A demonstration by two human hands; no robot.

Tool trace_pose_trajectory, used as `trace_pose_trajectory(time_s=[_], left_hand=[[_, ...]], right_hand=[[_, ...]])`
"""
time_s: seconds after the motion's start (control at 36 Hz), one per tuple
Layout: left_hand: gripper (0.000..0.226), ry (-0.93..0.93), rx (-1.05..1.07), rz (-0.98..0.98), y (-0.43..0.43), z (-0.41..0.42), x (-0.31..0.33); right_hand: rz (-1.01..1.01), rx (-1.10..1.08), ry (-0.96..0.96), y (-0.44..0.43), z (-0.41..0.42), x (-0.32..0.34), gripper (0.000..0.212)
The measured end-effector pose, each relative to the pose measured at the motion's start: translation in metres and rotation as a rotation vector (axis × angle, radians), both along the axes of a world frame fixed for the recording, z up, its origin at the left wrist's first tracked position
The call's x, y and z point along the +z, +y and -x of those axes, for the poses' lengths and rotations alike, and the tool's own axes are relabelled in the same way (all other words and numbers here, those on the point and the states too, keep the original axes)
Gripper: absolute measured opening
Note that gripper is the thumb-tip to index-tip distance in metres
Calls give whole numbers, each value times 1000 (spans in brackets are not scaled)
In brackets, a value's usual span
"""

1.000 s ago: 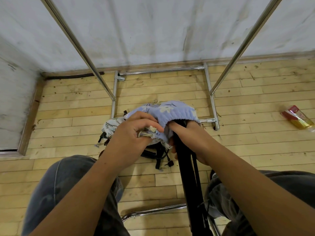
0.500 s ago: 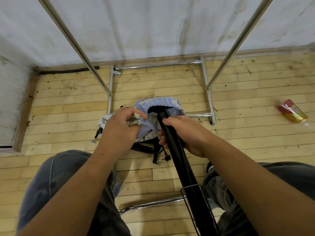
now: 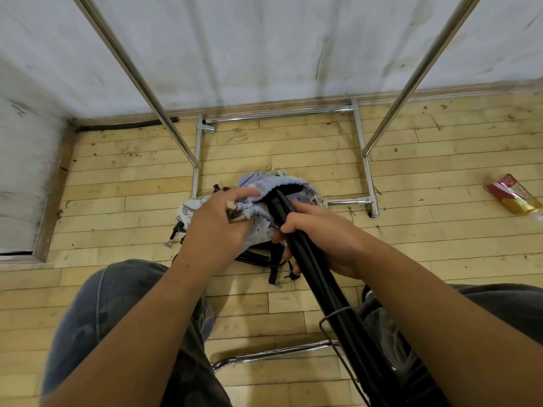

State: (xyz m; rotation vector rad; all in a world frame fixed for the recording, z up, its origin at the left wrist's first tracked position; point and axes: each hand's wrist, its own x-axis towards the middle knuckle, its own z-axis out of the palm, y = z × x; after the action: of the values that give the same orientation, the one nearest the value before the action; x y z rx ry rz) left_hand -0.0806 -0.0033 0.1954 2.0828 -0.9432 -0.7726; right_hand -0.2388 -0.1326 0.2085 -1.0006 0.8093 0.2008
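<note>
Gripping the pale blue floral drawstring fabric bag [image 3: 266, 198], the left hand [image 3: 219, 227] bunches its mouth; the right hand [image 3: 320, 233] clasps the long black folded stand [image 3: 320, 283] entering it.

— Where does your pole [image 3: 321, 289] end?
— Its tip is hidden inside the bag [image 3: 279, 183]; the lower end runs off the bottom edge. On your right hand [image 3: 326, 239], the fingertips are hidden behind it.

I see the left hand [image 3: 217, 221] and right hand [image 3: 320, 239] side by side, with the pouch [image 3: 282, 182] between and just beyond them. The folded stand [image 3: 329, 295] runs back from the right hand, tip inside the pouch. The rack base [image 3: 365, 171] lies beyond both hands. Straps [image 3: 258, 258] lie beneath them, and a packet [image 3: 512, 196] sits well off right.
</note>
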Motion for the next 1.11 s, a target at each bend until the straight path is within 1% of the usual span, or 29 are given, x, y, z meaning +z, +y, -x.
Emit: trace_pose_trajectory(time_s=[0.08, 0.25, 0.36, 0.47, 0.61, 0.72, 0.83, 0.89, 1.03, 1.11], left_hand=[[31, -10, -3, 15, 1, 0, -1], [43, -116, -74, 20, 0, 0, -3], [43, -168, -164, 33, -1, -1, -5], [36, -100, -203, 72, -1, 2, -2], [26, 62, -218, 91, -2, 7, 8], [25, 154, -201, 122, -3, 9, 10], [36, 151, -187, 174, -2, 7, 10], [37, 168, -189, 200, -2, 7, 10], [35, 163, -217, 168, -2, 8, 9], [35, 148, -216, 108, -2, 10, 9]], right_hand=[[11, -4, -12, 0, -1, 1, 28], [45, -22, 11, -1, 0, -3, 33], [51, -70, 39, -2, -1, -4, 24], [83, -78, 65, -4, -1, -7, 25], [-32, -109, 75, -4, -2, -9, 32], [-108, -81, 119, -3, -1, -6, 36], [-138, -15, 168, 0, 1, -5, 47], [-124, 2, 181, 0, 2, -5, 49], [-46, -10, 168, -3, 0, -9, 41], [-59, -44, 131, -5, -2, -12, 35]])
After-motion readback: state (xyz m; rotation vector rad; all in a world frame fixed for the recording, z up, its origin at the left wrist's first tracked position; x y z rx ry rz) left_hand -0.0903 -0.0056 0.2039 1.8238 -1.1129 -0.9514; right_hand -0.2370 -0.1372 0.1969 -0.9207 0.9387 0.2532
